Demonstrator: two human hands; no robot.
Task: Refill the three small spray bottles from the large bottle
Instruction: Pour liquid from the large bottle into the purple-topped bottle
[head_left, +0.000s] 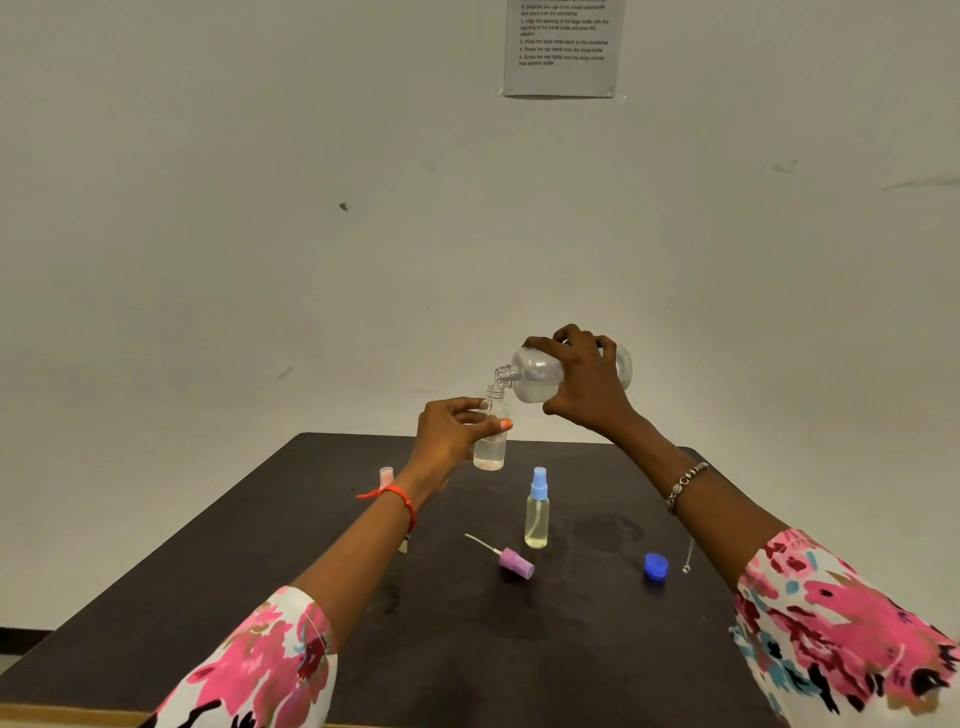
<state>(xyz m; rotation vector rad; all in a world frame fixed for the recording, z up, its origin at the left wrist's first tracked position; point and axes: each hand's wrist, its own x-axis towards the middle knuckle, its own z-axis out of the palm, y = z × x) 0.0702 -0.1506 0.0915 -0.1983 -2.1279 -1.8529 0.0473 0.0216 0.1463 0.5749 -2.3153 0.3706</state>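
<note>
Large bottle (534, 374) is held tipped nearly flat, up and a little behind the blue-topped spray bottle (537, 512), with the right hand (587, 382) over its body and the fingers (570, 335) wrapped round it. Its open neck sits just at the mouth of a small bottle (491, 449), which the left hand (447, 431) holds upright in the air to the upper left of the blue-topped one, pinched between thumb and fingertips. Clear liquid shows low in the small bottle, so the pour looks under way and not near done. The risk lies in the narrow mouth: both bottles are held off the worktop (467, 649), so a small wobble or too steep a tilt could send liquid down the outside and onto the worktop. A light pinch on a wetted bottle could also slip. A purple spray top (516, 563) lies just below the blue-topped bottle, a blue cap (655, 565) to its lower right, and a pink-topped item (386, 475), partly hidden, to its left.
</note>
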